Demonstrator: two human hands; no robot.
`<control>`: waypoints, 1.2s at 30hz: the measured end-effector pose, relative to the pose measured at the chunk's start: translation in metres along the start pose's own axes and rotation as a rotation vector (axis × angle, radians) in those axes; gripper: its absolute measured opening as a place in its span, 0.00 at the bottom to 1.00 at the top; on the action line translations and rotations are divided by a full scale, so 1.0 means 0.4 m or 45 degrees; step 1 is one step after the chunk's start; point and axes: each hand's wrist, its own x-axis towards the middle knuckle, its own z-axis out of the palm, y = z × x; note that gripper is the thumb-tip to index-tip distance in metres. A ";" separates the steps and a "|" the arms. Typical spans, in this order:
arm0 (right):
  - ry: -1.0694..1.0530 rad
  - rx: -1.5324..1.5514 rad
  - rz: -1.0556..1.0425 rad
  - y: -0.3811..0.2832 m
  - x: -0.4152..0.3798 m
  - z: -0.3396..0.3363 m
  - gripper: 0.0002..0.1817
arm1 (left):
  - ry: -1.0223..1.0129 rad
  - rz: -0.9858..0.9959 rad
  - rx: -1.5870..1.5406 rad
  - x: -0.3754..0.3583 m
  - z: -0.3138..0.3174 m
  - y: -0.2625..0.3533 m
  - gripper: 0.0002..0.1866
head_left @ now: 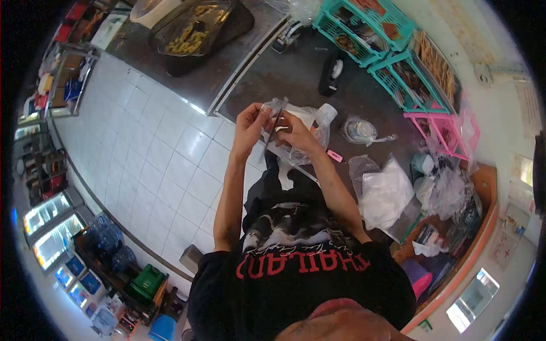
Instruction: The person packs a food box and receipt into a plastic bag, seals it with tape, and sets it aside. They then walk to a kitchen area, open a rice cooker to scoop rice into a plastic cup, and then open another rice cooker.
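My left hand [250,126] is closed on the top edge of a clear plastic bag [274,105] at the counter's front edge. Close beside it on the right, my right hand [296,134] has its fingers bent around a thin dark blade-like tool [275,126], which stands across the plastic. More clear plastic lies under and behind my right hand, with a white cup-like container [325,114] on it. A round item in clear wrap [359,129] rests farther right. Near my right wrist is a small pink object [335,156].
On the dark counter [250,94] stand a black tape dispenser [331,75], a stapler-like item [287,37], teal baskets [364,29] and a pink basket [441,133]. A glass tray of food [193,28] is at upper left. Plastic bags [387,193] lie right of my right arm.
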 end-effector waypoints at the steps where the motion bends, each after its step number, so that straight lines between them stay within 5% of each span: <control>1: 0.024 0.052 -0.018 -0.006 -0.006 0.006 0.13 | -0.012 -0.011 0.007 -0.004 0.021 -0.007 0.07; 7: 0.365 -0.238 -0.053 -0.131 -0.073 -0.011 0.10 | 0.178 0.160 -0.005 -0.014 0.080 -0.031 0.08; 8: 0.592 -0.442 -0.258 -0.134 -0.090 -0.042 0.07 | 0.205 0.141 -0.020 -0.010 0.053 -0.032 0.08; 11: 0.959 -0.162 -0.949 -0.246 -0.133 -0.031 0.06 | 0.158 -0.001 -0.087 -0.013 0.001 -0.008 0.07; 16: 0.353 -1.171 -0.425 -0.030 -0.055 -0.004 0.10 | 0.033 -0.036 -0.154 0.004 0.020 0.025 0.06; 20: -0.074 -1.499 -0.076 0.201 -0.009 -0.044 0.18 | -0.036 -0.005 -0.145 0.021 0.053 0.039 0.05; 23: -0.082 -1.569 0.284 0.139 0.046 -0.038 0.27 | -0.062 0.000 -0.194 0.020 0.063 0.031 0.04; 26: 0.425 -1.868 -0.345 0.106 0.031 -0.058 0.40 | -0.056 -0.039 -0.192 0.020 0.046 0.013 0.03; 32: 0.370 -1.585 0.191 0.126 0.034 -0.058 0.57 | -0.120 -0.062 -0.165 -0.004 0.045 0.028 0.02; 36: 0.566 -1.764 -0.111 0.179 0.023 -0.043 0.54 | -0.134 -0.049 -0.181 0.013 0.051 0.031 0.02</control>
